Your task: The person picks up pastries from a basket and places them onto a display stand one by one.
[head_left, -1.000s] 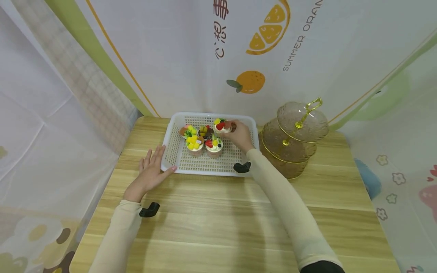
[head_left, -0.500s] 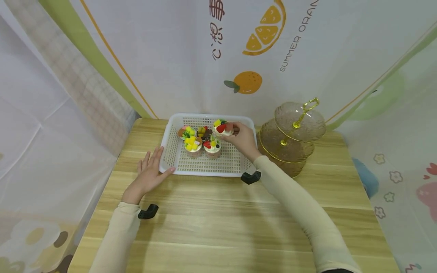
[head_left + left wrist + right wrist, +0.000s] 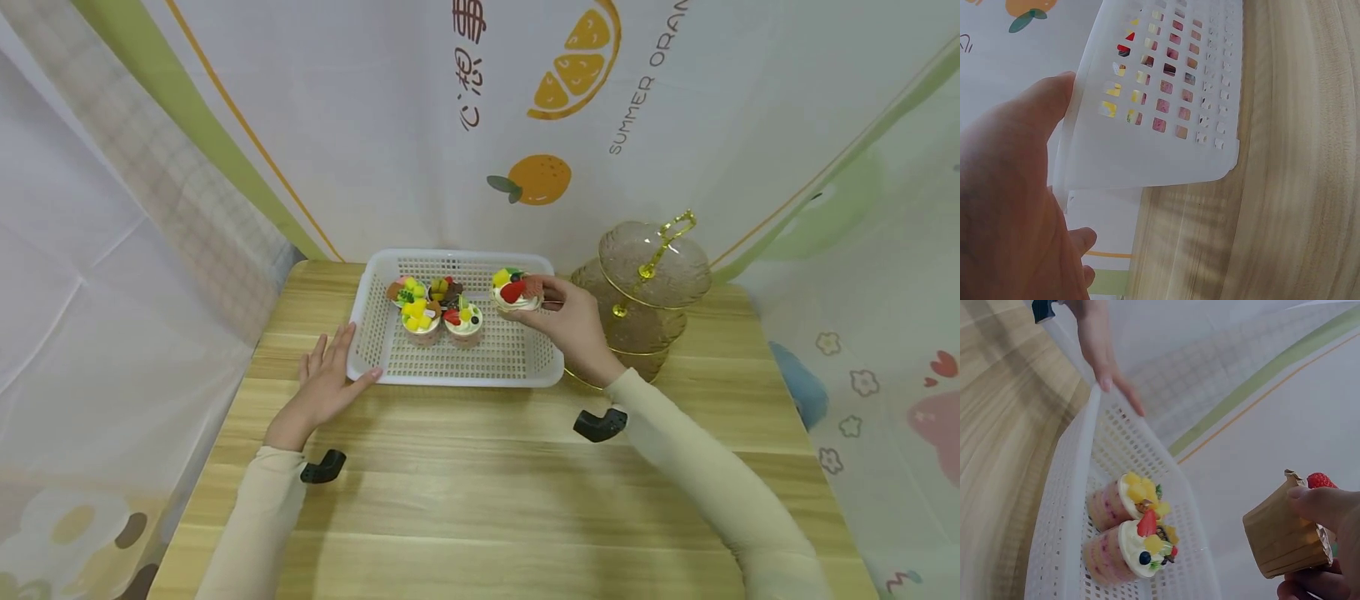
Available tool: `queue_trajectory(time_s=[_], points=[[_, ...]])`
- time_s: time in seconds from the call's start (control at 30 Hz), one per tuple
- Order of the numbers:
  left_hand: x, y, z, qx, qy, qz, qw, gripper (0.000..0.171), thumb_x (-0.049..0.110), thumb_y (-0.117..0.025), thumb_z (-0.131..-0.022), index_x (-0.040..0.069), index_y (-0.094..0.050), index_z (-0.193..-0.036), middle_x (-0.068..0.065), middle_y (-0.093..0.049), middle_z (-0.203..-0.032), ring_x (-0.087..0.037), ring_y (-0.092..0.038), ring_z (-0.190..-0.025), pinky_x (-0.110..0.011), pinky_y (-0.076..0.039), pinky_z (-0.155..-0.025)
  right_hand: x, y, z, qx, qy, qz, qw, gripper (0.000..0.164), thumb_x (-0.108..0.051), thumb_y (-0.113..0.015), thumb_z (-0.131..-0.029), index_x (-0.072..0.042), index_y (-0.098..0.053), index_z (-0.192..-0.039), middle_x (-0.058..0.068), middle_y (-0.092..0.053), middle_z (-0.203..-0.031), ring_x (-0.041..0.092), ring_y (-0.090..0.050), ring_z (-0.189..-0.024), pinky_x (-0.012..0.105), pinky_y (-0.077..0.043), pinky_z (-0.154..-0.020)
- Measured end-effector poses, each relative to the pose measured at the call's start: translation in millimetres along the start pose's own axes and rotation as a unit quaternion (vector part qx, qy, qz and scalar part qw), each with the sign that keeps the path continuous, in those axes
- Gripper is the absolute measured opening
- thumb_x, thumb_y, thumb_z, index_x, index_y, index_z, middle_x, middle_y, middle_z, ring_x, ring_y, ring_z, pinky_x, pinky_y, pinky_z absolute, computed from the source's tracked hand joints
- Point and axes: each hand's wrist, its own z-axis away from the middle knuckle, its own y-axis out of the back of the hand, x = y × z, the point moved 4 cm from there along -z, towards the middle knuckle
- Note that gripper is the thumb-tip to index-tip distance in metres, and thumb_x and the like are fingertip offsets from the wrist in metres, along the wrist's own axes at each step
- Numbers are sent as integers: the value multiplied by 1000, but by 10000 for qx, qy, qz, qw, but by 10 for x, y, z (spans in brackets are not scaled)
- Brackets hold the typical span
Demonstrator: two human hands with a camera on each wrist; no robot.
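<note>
My right hand (image 3: 576, 323) grips a cupcake (image 3: 514, 293) topped with cream, a strawberry and yellow fruit, above the right part of a white plastic basket (image 3: 450, 382). In the right wrist view its plain brown paper cup (image 3: 1282, 531) shows between thumb and fingers. My left hand (image 3: 322, 387) rests at the basket's left front corner, fingers straight along the outside and thumb on the rim. Several dessert cups stand grouped in the basket's left half, among them one with yellow cubes (image 3: 422, 323) and one with strawberry and cream (image 3: 463, 323).
A three-tier cake stand (image 3: 645, 292) with gold rims and a gold handle stands just right of the basket. Everything sits on a wooden table (image 3: 465, 483). A printed curtain (image 3: 375, 125) hangs behind the table's back edge.
My right hand has lifted the cupcake away from the other dessert cups and brought it rightwards. The left hand stays at the basket corner.
</note>
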Motion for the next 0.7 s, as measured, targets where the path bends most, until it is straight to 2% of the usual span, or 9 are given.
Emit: queue_trajectory(time_s=[0.13,0.23,0.4,0.47,0.53,0.63,0.7], points=[[-7,-1,-3,9,6,-24,10000,95,63,-44,-97,20,13,-159,-16,9,-168,-48,15,-151,-74,11,-113,-55,216,139,103,42,-17,9999,68,-37,-86,-75,-12,-61,-132,6,-69,-124,21,-67,-112,38,-55,-97],[-10,-4,-7,18,2,-33,10000,95,63,-44,-97,20,13,-159,-17,7,-168,-48,14,-151,-74,11,-113,-122,396,253,183,28,-80,9998,66,-31,-86,-76,-8,-60,-133,11,-70,-124,23,-69,-109,27,-56,-92],[-10,-1,-9,8,-9,15,10000,94,62,-44,-97,20,12,-159,-17,8,-168,-48,15,-151,-73,13,-113,-226,732,399,565,191,-60,9982,60,-19,-85,-78,-4,-61,-131,15,-70,-121,4,-69,-100,11,-53,-84],[-10,-1,-8,5,-9,22,10000,94,63,-44,-97,20,13,-159,-16,8,-168,-48,15,-151,-73,13,-113,-244,871,431,836,265,15,9961,59,-15,-85,-77,-3,-62,-130,10,-70,-118,-5,-65,-98,9,-53,-83],[-11,-1,-8,9,-8,12,10000,95,63,-44,-97,20,13,-159,-16,7,-168,-49,14,-151,-73,12,-113,-244,1003,452,1116,268,66,9934,59,-14,-85,-77,-5,-63,-131,-2,-71,-114,-8,-63,-99,8,-52,-81],[-12,-2,-8,14,-12,1,10000,95,63,-44,-97,20,13,-159,-17,6,-168,-49,14,-151,-73,12,-113,-211,1189,473,1466,63,194,9890,58,-17,-86,-77,-10,-64,-130,-17,-70,-109,-7,-61,-104,8,-51,-77],[-13,-3,-9,18,-19,-2,10000,95,63,-44,-97,20,13,-159,-18,6,-168,-49,13,-151,-74,12,-113,-171,1300,484,1632,-199,336,9858,58,-22,-86,-77,-15,-64,-131,-17,-70,-112,-3,-60,-109,9,-49,-79]])
